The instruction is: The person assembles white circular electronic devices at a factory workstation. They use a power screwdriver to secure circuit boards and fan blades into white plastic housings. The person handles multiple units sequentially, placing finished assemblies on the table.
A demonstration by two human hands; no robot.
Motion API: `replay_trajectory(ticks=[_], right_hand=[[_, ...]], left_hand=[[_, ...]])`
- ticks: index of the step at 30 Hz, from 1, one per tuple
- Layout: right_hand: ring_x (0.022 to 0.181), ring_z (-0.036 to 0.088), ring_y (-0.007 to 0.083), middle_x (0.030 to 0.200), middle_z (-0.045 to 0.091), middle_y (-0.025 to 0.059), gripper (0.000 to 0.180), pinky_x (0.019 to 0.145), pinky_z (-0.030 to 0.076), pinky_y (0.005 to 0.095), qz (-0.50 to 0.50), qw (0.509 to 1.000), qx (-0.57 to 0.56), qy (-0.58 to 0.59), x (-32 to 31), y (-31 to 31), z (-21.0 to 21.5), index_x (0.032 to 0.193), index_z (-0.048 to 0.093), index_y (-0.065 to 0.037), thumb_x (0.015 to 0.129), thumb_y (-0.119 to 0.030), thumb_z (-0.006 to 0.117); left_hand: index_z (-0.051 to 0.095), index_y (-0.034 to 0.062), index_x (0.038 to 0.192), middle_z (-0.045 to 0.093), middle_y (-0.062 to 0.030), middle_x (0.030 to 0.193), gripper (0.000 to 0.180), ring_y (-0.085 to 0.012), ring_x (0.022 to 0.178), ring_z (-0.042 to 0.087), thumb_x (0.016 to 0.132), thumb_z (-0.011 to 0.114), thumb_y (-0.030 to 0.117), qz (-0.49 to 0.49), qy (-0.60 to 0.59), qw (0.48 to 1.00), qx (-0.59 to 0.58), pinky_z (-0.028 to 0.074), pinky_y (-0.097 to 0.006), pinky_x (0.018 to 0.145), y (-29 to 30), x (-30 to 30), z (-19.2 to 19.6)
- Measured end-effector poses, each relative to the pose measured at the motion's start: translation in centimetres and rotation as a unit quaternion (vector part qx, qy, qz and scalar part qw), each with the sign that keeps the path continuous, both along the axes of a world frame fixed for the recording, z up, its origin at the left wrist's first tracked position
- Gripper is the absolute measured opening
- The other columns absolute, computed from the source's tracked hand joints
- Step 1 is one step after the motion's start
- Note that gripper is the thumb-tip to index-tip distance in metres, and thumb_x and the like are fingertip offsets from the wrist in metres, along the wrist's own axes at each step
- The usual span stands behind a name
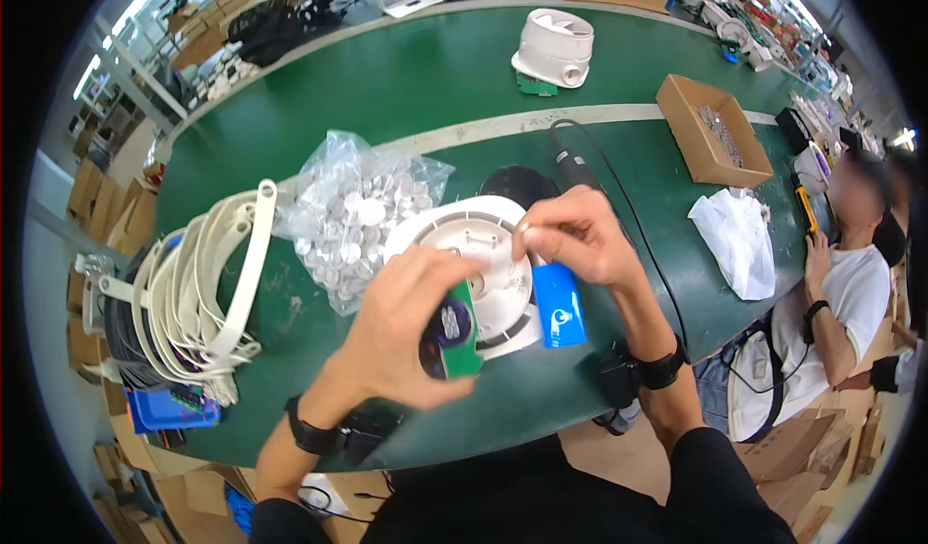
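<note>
My left hand (391,326) is closed around a green circuit board (465,360) with a dark round part on it, held upright over the near left side of a round white plastic housing (491,239). The housing lies open side up on the table, with posts and a ring-shaped groove inside. Above its right rim, my right hand (588,239) is pinched; what lies between the fingertips is too small to make out. Just below that hand, a bright blue rectangular block (559,307) sits against the housing's right side.
A clear bag of silvery discs (362,210) and stacked white curved bands (208,283) lie leftward. A dark corded tool (575,169) rests behind my right hand. Further right are a cardboard box of small parts (715,133), a white bag (735,244) and a seated person (836,302). Another white housing (556,46) stands farther back.
</note>
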State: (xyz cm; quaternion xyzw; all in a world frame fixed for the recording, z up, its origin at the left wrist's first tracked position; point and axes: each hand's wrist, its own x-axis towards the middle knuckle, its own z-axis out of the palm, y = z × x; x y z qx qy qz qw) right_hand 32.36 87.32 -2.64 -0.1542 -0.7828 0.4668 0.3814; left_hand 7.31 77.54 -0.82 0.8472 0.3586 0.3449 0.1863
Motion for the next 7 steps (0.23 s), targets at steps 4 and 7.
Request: replay_trajectory(ticks=[4, 7], right_hand=[[0.058, 0.047, 0.0051, 0.068, 0.056, -0.0003, 0.026, 0.051, 0.034, 0.0225, -0.013, 0.979, -0.192, 0.069, -0.2, -0.7, 0.7, 0.090, 0.070, 0.004, 0.102, -0.017, 0.060], [0.058, 0.051, 0.0068, 0.083, 0.062, 0.0067, 0.024, 0.052, 0.039, 0.0223, -0.025, 0.976, -0.131, 0.173, -2.9, -0.7, -0.6, 0.103, 0.066, 0.003, 0.101, -0.021, 0.061]], left_hand=[[0.054, -0.0032, 0.133, 0.058, -0.0222, 0.126, 0.079, -0.0395, 0.117, 0.054, 0.064, 0.081, 0.023, 0.069, 0.004, 0.997, 0.024, 0.045, -0.046, 0.100, 1.2, 0.8, 1.1], [0.046, -0.0033, 0.144, 0.051, -0.0254, 0.139, 0.090, -0.0431, 0.132, 0.046, 0.071, 0.084, 0.031, 0.159, 0.092, 0.981, 0.061, 0.037, -0.049, 0.113, 1.0, 1.1, 1.1]])
